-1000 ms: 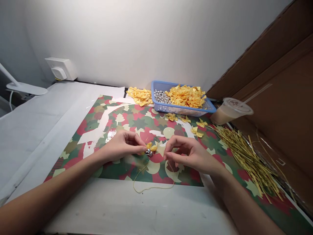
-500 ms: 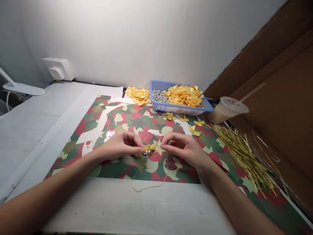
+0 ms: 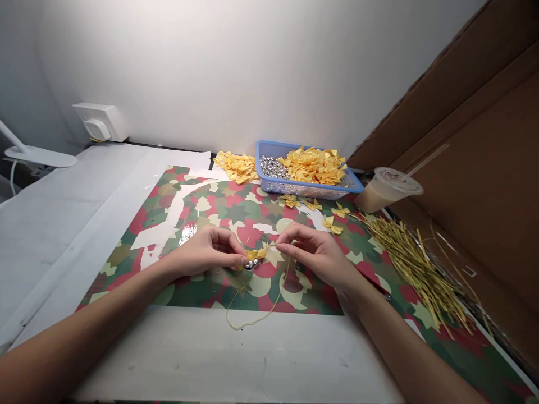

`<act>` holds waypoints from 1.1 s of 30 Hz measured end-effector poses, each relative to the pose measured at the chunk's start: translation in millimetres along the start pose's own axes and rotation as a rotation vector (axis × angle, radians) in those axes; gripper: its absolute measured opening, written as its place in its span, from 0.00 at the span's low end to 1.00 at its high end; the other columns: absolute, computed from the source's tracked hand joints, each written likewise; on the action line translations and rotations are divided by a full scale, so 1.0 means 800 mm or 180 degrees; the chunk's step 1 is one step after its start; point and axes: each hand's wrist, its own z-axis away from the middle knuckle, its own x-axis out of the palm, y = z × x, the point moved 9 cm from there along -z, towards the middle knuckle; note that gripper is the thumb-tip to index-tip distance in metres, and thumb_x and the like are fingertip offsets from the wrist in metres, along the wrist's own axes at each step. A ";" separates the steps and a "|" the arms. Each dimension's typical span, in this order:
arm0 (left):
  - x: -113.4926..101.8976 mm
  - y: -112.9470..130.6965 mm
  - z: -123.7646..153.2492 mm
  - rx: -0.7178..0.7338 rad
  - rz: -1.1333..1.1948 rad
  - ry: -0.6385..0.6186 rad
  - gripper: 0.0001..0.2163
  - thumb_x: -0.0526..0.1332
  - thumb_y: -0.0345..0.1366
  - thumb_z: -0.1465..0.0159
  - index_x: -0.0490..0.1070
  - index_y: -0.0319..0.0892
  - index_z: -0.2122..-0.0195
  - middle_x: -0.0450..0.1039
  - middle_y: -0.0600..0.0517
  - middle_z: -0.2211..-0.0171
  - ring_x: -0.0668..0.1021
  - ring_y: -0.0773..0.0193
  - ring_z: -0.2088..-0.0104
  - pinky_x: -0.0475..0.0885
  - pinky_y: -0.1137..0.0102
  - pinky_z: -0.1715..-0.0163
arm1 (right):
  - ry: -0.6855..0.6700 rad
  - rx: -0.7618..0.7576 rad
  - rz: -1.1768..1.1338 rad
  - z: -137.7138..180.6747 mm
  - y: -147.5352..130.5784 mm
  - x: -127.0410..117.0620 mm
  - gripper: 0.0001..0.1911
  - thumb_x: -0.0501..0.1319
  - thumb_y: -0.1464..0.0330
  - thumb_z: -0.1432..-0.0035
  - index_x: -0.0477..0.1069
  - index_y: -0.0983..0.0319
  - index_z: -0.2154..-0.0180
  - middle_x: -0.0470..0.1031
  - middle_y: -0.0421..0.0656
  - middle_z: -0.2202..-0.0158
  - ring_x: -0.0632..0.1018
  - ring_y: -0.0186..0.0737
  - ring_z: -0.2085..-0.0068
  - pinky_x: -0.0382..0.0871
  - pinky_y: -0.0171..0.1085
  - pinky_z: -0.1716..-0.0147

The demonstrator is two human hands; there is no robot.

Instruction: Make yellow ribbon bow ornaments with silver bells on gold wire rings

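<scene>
My left hand (image 3: 217, 251) pinches a yellow ribbon bow (image 3: 256, 254) between thumb and fingertips. Small silver bells (image 3: 251, 264) hang just below the bow, close to the thumb. Opposite it, my right hand (image 3: 309, 251) is closed in a pinch on a thin yellowish cord (image 3: 272, 244) that leads to the bow. The cord's long tail loops down over the mat's front edge onto the white tabletop. Part of the bow is hidden behind my left fingers, and the exact knot is too small to make out.
A blue basket (image 3: 309, 191) at the back holds silver bells and yellow bows. More bows (image 3: 238, 167) lie beside it, with several loose ones in front. At right are a lidded drink cup (image 3: 385, 191), a bundle of yellow-green cords (image 3: 415, 264) and a cardboard wall (image 3: 475, 163). A patterned mat (image 3: 236, 212) covers the table.
Both hands keep their pinches in nearly the same place. The right side of the hanging cord has swung slightly left. The whole view has shifted a little.
</scene>
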 end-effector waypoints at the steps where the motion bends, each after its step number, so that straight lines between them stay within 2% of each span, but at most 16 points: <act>1: 0.000 0.001 0.000 0.0003 -0.0002 0.0006 0.05 0.69 0.34 0.48 0.76 0.40 0.75 0.77 0.53 0.74 0.76 0.70 0.73 0.73 0.74 0.69 | -0.0007 0.0014 0.0012 0.000 0.001 0.000 0.13 0.65 0.57 0.46 0.71 0.60 0.71 0.69 0.40 0.69 0.71 0.33 0.72 0.70 0.34 0.74; 7: 0.001 0.001 -0.002 0.0012 0.0111 -0.0008 0.08 0.70 0.33 0.50 0.71 0.39 0.73 0.76 0.53 0.74 0.77 0.70 0.73 0.73 0.74 0.69 | -0.0068 0.0121 0.0058 0.001 0.004 0.003 0.15 0.64 0.54 0.46 0.70 0.60 0.70 0.69 0.40 0.72 0.72 0.34 0.74 0.69 0.35 0.78; 12: 0.003 0.003 -0.002 0.0065 0.0229 -0.0018 0.13 0.70 0.30 0.51 0.63 0.41 0.74 0.75 0.55 0.76 0.76 0.71 0.74 0.71 0.75 0.71 | -0.0031 0.0054 0.0142 0.001 0.003 0.002 0.13 0.63 0.56 0.44 0.70 0.60 0.69 0.69 0.41 0.69 0.72 0.35 0.71 0.69 0.34 0.76; 20: 0.013 0.005 0.000 0.0086 0.0378 -0.0156 0.18 0.69 0.28 0.51 0.56 0.43 0.76 0.75 0.56 0.76 0.75 0.72 0.76 0.70 0.75 0.73 | -0.0046 -0.0078 0.0237 0.000 -0.002 0.006 0.14 0.61 0.57 0.43 0.71 0.61 0.68 0.70 0.41 0.67 0.69 0.31 0.72 0.68 0.33 0.73; 26: 0.024 0.009 0.005 0.0230 0.0591 -0.0443 0.18 0.67 0.30 0.46 0.53 0.43 0.75 0.75 0.56 0.76 0.75 0.72 0.75 0.70 0.75 0.72 | -0.0266 0.0261 -0.0277 0.008 0.007 0.022 0.15 0.61 0.55 0.43 0.69 0.60 0.67 0.66 0.38 0.67 0.68 0.26 0.80 0.68 0.31 0.84; 29: 0.028 0.012 0.008 0.0339 0.0342 -0.0477 0.17 0.65 0.29 0.44 0.53 0.43 0.74 0.75 0.55 0.74 0.75 0.72 0.75 0.70 0.75 0.73 | -0.0270 0.0267 -0.0352 0.010 0.010 0.025 0.14 0.61 0.55 0.42 0.69 0.60 0.66 0.66 0.39 0.65 0.69 0.25 0.81 0.68 0.30 0.84; 33: 0.028 0.017 0.014 0.0642 -0.0520 -0.0285 0.16 0.64 0.32 0.42 0.52 0.45 0.74 0.75 0.53 0.72 0.75 0.69 0.73 0.72 0.71 0.70 | -0.0223 0.0285 -0.0266 0.010 0.011 0.022 0.13 0.60 0.55 0.41 0.68 0.59 0.65 0.68 0.39 0.64 0.70 0.26 0.81 0.67 0.31 0.84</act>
